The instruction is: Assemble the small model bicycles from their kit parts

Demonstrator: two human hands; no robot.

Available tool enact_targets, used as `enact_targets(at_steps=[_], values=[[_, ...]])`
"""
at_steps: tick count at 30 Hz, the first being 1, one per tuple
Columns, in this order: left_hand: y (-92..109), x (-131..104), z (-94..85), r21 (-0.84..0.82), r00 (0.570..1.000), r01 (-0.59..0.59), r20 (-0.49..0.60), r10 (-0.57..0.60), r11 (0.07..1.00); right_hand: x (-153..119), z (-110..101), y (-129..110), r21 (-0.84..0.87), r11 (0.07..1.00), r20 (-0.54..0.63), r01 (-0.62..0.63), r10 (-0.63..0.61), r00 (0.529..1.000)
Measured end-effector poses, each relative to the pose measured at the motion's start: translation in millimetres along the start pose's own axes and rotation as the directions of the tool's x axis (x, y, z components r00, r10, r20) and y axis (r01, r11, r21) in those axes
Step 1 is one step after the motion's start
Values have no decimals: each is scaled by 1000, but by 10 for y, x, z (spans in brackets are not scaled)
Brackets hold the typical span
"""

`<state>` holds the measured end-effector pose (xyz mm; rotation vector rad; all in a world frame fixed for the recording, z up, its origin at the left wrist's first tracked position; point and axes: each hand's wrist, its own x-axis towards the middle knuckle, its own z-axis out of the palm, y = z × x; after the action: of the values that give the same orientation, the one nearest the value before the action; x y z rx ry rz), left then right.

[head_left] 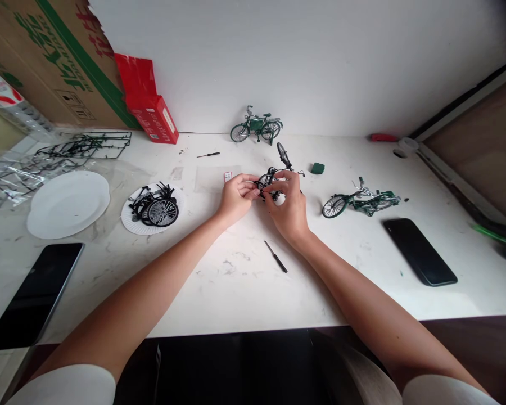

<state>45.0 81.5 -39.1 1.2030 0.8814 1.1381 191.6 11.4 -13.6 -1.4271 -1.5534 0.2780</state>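
A small black model bicycle [283, 154] is held between both hands at the middle of the white table. My left hand [237, 197] pinches its wheel end from the left, fingers closed. From the right, my right hand [287, 205] has its thumb and fingertips closed on the same end of the bicycle, and the fingers partly hide the frame. The other wheel sticks up above my right hand. A small screwdriver [276, 257] lies on the table just below the hands.
Green model bicycles stand at the back [257, 126] and right [358, 201]. A paper plate [129, 221] holds black parts [154, 208]; white plates [69, 202] lie farther left. Phones lie left [36, 295] and right [420, 251]. A red box [155, 118] stands back left.
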Motion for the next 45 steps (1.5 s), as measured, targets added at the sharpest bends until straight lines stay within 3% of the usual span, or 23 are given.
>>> enact_targets(at_steps=[6, 12, 16, 18, 22, 24, 27, 30, 36, 39, 45], values=[[-7, 8, -7, -10, 1000, -19, 11, 20, 1000, 24, -21, 9, 9, 1000, 24, 26, -27, 999], [25, 21, -35, -22, 999, -7, -45, 6, 1000, 79, -65, 9, -69, 978, 62, 197, -193, 979], [33, 44, -49, -121, 994, 19, -100, -32, 992, 97, -130, -85, -79, 959, -14, 271, -273, 962], [38, 56, -57, -173, 993, 27, -108, -46, 985, 95, -143, -94, -75, 972, -96, 221, -228, 969], [87, 65, -71, -286, 991, 50, -101, -82, 957, 99, -94, 18, 112, 994, -215, -17, 41, 976], [124, 54, -61, -351, 990, 68, -88, -106, 934, 111, -54, 86, 214, 969, -196, -122, 165, 967], [163, 21, -16, -416, 990, 99, -46, -130, 904, 126, -18, 124, 270, 933, -55, -238, 261, 964], [161, -16, 36, -421, 991, 130, 21, -134, 898, 132, -9, 105, 285, 923, 48, -259, 256, 966], [151, -64, 55, -308, 992, 102, 107, -72, 946, 143, 1, 154, 330, 921, 11, -207, 215, 977], [171, -66, 47, -297, 992, 82, 115, -49, 951, 149, 14, 210, 305, 936, 29, -178, 177, 984], [162, -35, 27, -372, 989, 139, 100, -109, 918, 162, 12, 274, 318, 934, 55, -162, 153, 987]])
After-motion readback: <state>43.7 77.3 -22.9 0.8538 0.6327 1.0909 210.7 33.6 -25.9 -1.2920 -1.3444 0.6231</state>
